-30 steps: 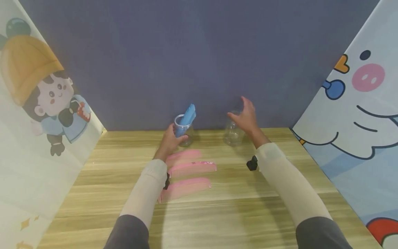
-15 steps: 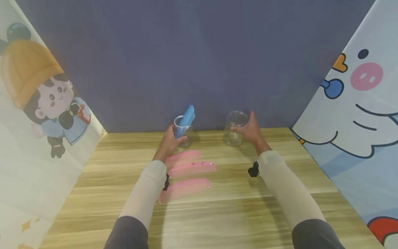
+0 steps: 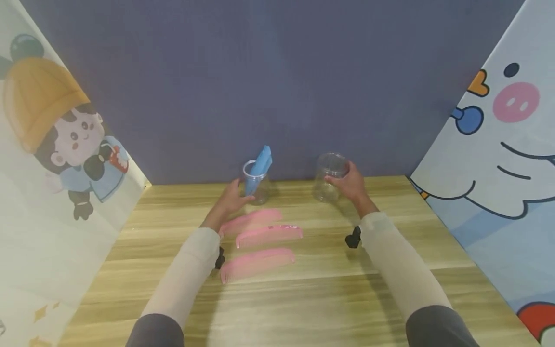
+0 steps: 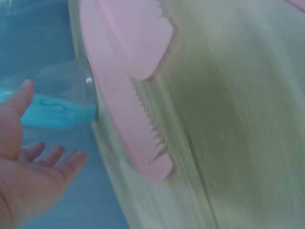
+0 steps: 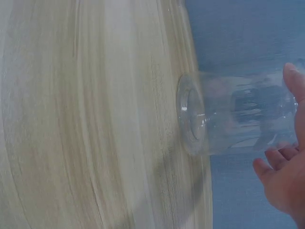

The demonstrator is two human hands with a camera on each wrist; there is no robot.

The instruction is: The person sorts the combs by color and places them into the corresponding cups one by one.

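A clear plastic jar (image 3: 261, 195) stands upright near the back wall, with a light-blue folded packet (image 3: 261, 164) leaning out of its mouth. My left hand (image 3: 230, 198) is just left of this jar, thumb and fingers spread; the left wrist view shows the fingers (image 4: 53, 155) loose beside the wall of the jar. A second clear jar (image 3: 326, 190), with nothing visible inside, stands to the right. My right hand (image 3: 353, 185) holds it from its right side near the top, thumb across the front. In the right wrist view, its base (image 5: 190, 114) meets the tabletop.
Three pink combs lie in front of the left jar: a back comb (image 3: 251, 220), a middle comb (image 3: 269, 234) and a front comb (image 3: 257, 264). The dark back wall (image 3: 277, 86) rises close behind both jars. Printed panels border the wooden table (image 3: 303, 308).
My right hand has come down from above the right jar and now holds its side. My left hand has loosened from the left jar and shifted left, exposing more of the back comb.
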